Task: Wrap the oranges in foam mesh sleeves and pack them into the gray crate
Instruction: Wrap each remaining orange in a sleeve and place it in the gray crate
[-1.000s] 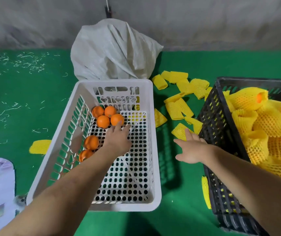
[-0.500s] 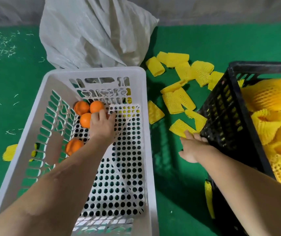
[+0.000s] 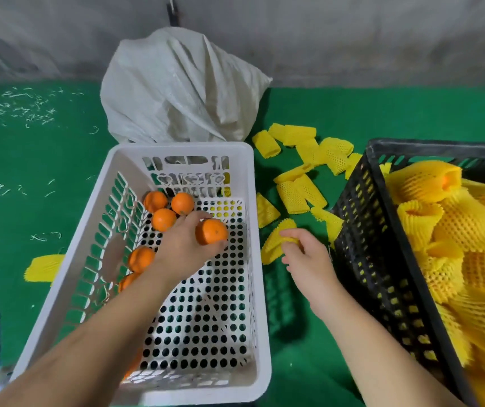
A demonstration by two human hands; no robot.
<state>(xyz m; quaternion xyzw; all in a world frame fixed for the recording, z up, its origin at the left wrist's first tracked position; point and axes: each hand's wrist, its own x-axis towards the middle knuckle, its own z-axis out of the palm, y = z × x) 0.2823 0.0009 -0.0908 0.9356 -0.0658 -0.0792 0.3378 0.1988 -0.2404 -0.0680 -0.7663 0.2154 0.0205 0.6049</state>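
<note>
My left hand (image 3: 187,245) grips an orange (image 3: 211,231) above the floor of the white perforated basket (image 3: 258,289). Several bare oranges (image 3: 163,219) lie in the basket's far left corner and along its left wall. My right hand (image 3: 305,257) pinches a yellow foam mesh sleeve (image 3: 273,245) on the green mat between the basket and the dark crate (image 3: 382,274). That crate, at the right, is heaped with oranges wrapped in yellow mesh (image 3: 452,230).
Several loose yellow sleeves (image 3: 300,189) lie scattered on the green mat beyond my right hand. One more sleeve (image 3: 44,267) lies left of the basket. A white woven sack (image 3: 176,89) stands behind the basket against the grey wall.
My left hand has closed on one orange from the corner cluster and lifted it toward the basket's middle. My right hand has taken hold of a sleeve from the mat.
</note>
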